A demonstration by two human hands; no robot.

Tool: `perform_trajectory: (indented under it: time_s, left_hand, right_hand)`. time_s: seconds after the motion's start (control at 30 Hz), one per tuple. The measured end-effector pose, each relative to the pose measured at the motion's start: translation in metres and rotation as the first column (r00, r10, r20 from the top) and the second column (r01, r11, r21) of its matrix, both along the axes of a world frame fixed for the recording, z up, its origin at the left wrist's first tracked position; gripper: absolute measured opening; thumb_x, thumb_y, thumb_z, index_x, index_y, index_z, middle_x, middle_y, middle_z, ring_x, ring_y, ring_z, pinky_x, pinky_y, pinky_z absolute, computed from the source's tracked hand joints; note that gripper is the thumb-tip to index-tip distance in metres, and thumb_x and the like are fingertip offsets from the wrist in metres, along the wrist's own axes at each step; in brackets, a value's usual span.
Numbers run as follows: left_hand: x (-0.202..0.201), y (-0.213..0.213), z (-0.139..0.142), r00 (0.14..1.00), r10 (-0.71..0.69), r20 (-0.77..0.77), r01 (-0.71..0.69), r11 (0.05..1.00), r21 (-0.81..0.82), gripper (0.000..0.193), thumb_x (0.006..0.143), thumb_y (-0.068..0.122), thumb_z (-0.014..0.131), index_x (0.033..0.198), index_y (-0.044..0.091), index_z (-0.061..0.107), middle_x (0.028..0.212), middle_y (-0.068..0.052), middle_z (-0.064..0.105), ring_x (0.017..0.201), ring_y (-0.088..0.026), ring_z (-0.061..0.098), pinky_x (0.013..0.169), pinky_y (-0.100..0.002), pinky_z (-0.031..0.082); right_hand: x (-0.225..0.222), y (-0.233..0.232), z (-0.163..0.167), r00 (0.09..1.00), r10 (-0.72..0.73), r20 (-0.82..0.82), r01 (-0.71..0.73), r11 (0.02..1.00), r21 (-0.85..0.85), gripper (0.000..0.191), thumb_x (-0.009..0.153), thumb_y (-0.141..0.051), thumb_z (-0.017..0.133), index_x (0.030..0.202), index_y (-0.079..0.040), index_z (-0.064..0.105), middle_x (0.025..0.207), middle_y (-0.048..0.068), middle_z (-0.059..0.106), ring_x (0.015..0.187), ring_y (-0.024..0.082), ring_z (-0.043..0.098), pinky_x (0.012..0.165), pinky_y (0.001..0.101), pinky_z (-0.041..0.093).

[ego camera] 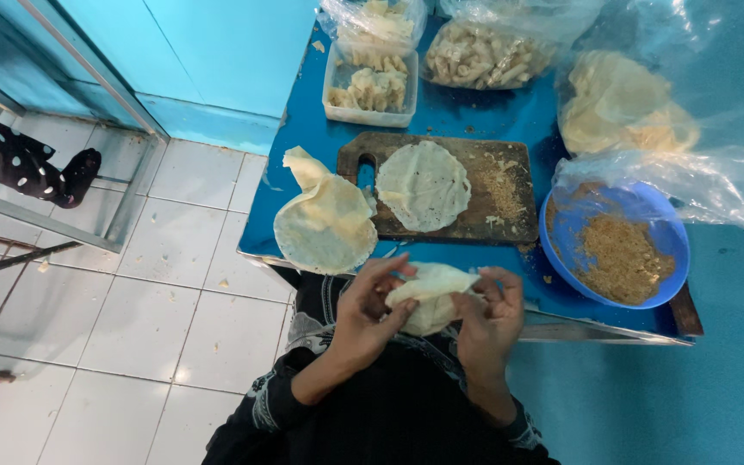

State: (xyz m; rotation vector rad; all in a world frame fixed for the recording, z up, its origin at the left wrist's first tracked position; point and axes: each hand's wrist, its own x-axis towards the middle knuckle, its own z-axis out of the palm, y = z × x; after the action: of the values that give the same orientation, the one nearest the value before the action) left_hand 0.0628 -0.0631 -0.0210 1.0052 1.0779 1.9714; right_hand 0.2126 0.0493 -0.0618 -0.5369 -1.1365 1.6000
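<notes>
My left hand (370,308) and my right hand (491,314) hold a folded pale dough wrapper (430,291) between them, just in front of the blue table's (467,116) near edge. A flat round wrapper (424,184) lies on the dark wooden cutting board (510,222). A stack of thin wrappers (325,224) sits at the table's left edge, its top sheet curled up. A blue bowl (665,245) with brown crumbly filling (620,257) stands to the right.
At the back stand a clear plastic tub (370,86) of rolled pieces and a bag of more rolls (484,53). More wrappers in plastic (622,108) lie at the right. White tiled floor (174,293) is to the left, with a dotted-clothed person's leg (19,164).
</notes>
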Motion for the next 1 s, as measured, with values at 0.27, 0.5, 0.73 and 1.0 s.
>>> perform_trajectory:
  time_s: [0.27,0.5,0.73,1.0]
  left_hand:
    - [0.002,0.004,-0.019,0.998,-0.039,0.055,0.046,0.989,-0.139,0.039,0.088,-0.007,0.076,0.124,-0.002,0.063,0.112,-0.007,0.068,0.101,-0.011,0.069,0.085,-0.025,0.06]
    - [-0.001,0.004,-0.038,0.972,0.119,0.203,-0.076,0.975,-0.208,0.011,0.098,-0.005,0.069,0.105,-0.001,0.061,0.097,-0.006,0.069,0.087,-0.01,0.063,0.08,-0.026,0.05]
    - [0.01,0.003,-0.028,0.994,0.01,0.11,-0.012,1.0,0.018,0.02,0.096,-0.01,0.064,0.109,0.001,0.054,0.117,-0.008,0.064,0.108,-0.013,0.062,0.097,-0.027,0.051]
    - [0.004,0.003,-0.01,0.98,-0.061,0.188,0.087,0.987,-0.134,0.049,0.092,-0.004,0.065,0.139,0.005,0.055,0.111,-0.004,0.063,0.104,-0.011,0.066,0.091,-0.024,0.054]
  right_hand:
    - [0.002,-0.02,0.007,0.944,-0.154,0.293,-0.012,0.869,0.495,0.057,0.088,0.006,0.075,0.137,-0.001,0.047,0.115,0.014,0.07,0.107,0.019,0.072,0.092,0.0313,0.062]
    - [0.0,-0.006,0.019,0.991,0.124,0.049,-0.123,0.992,-0.034,0.054,0.089,0.006,0.072,0.137,-0.002,0.049,0.11,0.015,0.069,0.102,0.017,0.067,0.091,0.029,0.056]
    - [-0.01,-0.017,0.027,0.951,0.158,0.265,-0.213,0.958,0.194,0.061,0.082,0.003,0.074,0.136,-0.006,0.046,0.121,0.011,0.064,0.111,0.018,0.066,0.093,0.0324,0.057]
    - [-0.01,-0.013,0.022,0.967,0.117,0.225,-0.166,0.963,0.21,0.042,0.094,-0.001,0.066,0.134,-0.004,0.052,0.121,0.012,0.068,0.109,0.018,0.07,0.095,0.0329,0.06]
